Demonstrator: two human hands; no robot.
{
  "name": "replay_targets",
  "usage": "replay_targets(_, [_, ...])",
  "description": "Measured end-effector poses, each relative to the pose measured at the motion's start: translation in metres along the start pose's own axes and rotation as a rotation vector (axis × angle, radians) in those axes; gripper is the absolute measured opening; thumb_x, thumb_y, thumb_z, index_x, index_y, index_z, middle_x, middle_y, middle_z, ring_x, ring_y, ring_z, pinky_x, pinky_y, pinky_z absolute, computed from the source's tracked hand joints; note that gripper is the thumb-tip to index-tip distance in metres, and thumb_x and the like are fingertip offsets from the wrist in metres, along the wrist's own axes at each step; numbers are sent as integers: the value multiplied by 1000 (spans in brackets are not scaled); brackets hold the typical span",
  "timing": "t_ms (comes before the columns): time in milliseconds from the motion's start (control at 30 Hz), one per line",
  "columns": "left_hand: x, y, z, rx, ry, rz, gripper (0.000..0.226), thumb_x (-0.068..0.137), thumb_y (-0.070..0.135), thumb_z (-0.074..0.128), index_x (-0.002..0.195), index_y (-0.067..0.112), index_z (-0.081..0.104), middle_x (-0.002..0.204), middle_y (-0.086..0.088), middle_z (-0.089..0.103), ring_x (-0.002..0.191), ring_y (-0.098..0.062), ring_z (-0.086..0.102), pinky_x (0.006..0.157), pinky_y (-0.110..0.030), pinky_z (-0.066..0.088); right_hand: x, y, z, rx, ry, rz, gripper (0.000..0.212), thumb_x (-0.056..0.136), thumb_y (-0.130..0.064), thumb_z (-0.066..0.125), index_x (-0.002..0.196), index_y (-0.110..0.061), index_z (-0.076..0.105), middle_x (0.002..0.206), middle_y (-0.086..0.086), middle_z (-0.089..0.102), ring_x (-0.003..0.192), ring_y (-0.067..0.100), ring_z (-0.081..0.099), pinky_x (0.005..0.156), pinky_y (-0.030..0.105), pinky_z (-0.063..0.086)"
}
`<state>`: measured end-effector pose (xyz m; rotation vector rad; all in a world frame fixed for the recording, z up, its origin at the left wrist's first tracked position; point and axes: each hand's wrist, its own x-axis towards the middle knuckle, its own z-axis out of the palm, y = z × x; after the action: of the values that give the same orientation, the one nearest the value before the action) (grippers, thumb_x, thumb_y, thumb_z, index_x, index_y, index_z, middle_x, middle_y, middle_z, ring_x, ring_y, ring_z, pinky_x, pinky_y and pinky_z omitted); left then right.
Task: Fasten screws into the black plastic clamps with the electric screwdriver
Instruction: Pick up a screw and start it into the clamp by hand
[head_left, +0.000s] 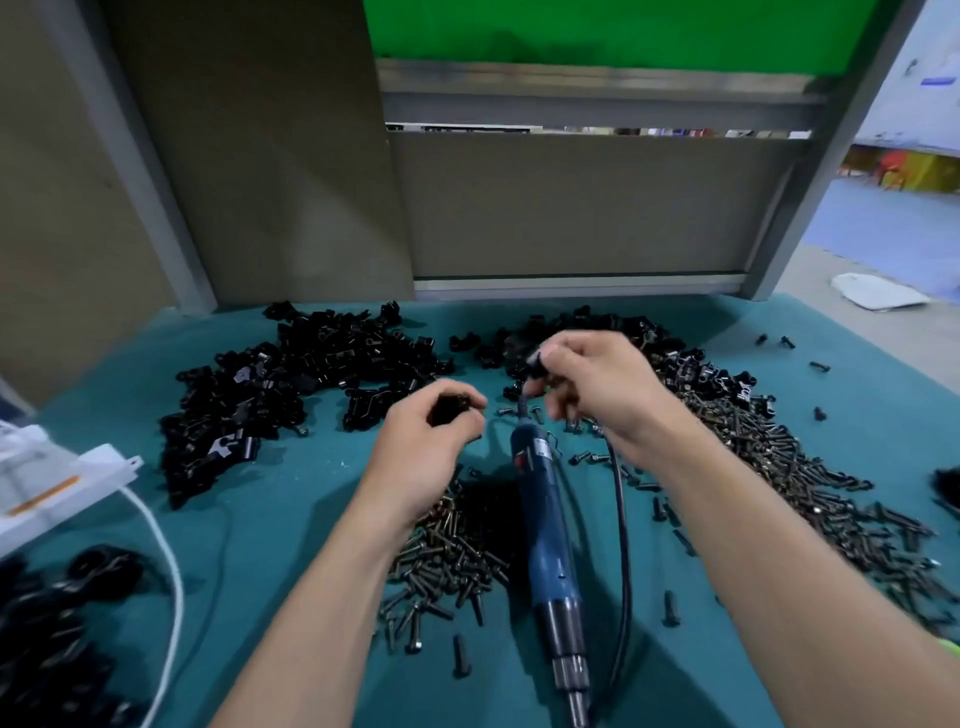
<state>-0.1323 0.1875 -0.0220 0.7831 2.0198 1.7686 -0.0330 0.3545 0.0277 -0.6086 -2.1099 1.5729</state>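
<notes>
Above teal worktop (291, 519), left hand (431, 436) fingers curl round glossy black plastic clamp (453, 408); right hand (597, 384) fingers pinch small dark part (535, 359), blurred. Blue electric screwdriver (545, 530) lies between forearms among screws (452, 551); label unreadable.

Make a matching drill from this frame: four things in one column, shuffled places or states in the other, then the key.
1. blue electric screwdriver
2. small black plastic clamp
3. white cable
4. heap of dark metal screws

A. gripped in the left hand
B. lying on the teal mat, bit end nearest the camera
C. spread along the mat's right side
D. curving down the mat's left side

Pairs: 1-B, 2-A, 3-D, 4-C
</notes>
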Motion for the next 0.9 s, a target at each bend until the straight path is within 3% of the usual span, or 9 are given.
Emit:
replay_targets(100, [-28, 19, -3, -25, -92, 6, 32, 72, 40, 75, 104, 37, 72, 92, 3, 74, 84, -13, 65, 86, -39, 53, -41, 4, 26, 316, -138, 77, 35, 108, -12, 48, 81, -12, 69, 73, 13, 68, 58, 24, 52, 59, 33, 39])
replay_targets(167, [-45, 19, -8, -39, -102, 45, 39, 71, 36, 75, 110, 31, 72, 97, 3, 76, 93, -14, 69, 94, -41, 54, -57, 10, 37, 364, -177, 100, 40, 109, -15, 48, 78, -14, 72, 70, 10, 64, 62, 24, 50, 58, 31, 40])
replay_targets(267, [-64, 7, -17, -122, -94, 141, 27, 82, 13, 76, 106, 26, 75, 86, -2, 78, 86, -13, 72, 87, -24, 54, -75, 16, 48, 322, -255, 116, 38, 110, -19, 47, 80, -12, 69, 63, 6, 62, 49, 15, 47, 44, 21, 36])
replay_targets(400, [-72, -17, -18, -137, 6, 137, 38, 89, -5, 72, 93, 31, 80, 83, 0, 78, 80, -11, 72, 78, -19, 53, -86, 25, 66, 158, -178, 86, 35, 108, -20, 52, 81, -10, 72, 65, 7, 69, 52, 20, 57, 51, 29, 45])
replay_targets(500, [-67, -29, -18, -77, 126, 106, 37, 85, -3, 72, 85, 33, 78, 80, 5, 77, 75, -9, 70, 70, -20, 54, -89, 33, 74, -12, -89, 34, 18, 98, -18, 61, 94, -25, 77, 66, 3, 74, 55, 16, 63, 61, 31, 54])
replay_targets(633, [-61, -37, -19, 27, 205, 95, 24, 78, 16, 70, 87, 37, 76, 81, 11, 75, 75, -8, 70, 70, -26, 57, -95, 37, 79, -27, -181, 23, 16, 87, -29, 64, 96, -33, 77, 78, -1, 77, 68, 15, 74, 74, 39, 63])
replay_targets(733, [-60, -37, -13, 80, 229, 114, 17, 83, 20, 74, 87, 37, 75, 81, 13, 74, 75, -5, 69, 70, -20, 54, -96, 39, 78, -105, -165, -2, 12, 78, -35, 69, 87, -29, 74, 73, -6, 75, 68, 7, 70, 73, 41, 62])
replay_targets(800, [-61, -33, -13, 59, 208, 120, 12, 80, 29, 70, 88, 37, 75, 84, 13, 75, 77, -5, 69, 71, -18, 53, -96, 38, 76, -89, -151, -16, 7, 81, -30, 73, 84, -24, 74, 72, -2, 74, 69, 16, 69, 75, 46, 61])
replay_targets(900, [-64, -32, -19, 43, 138, 72, 31, 75, 27, 64, 101, 38, 74, 77, 10, 71, 71, -8, 65, 68, -32, 53, -95, 36, 69, -77, -63, -33, 19, 89, -23, 78, 98, -40, 75, 79, -8, 76, 75, 8, 72, 77, 34, 62])
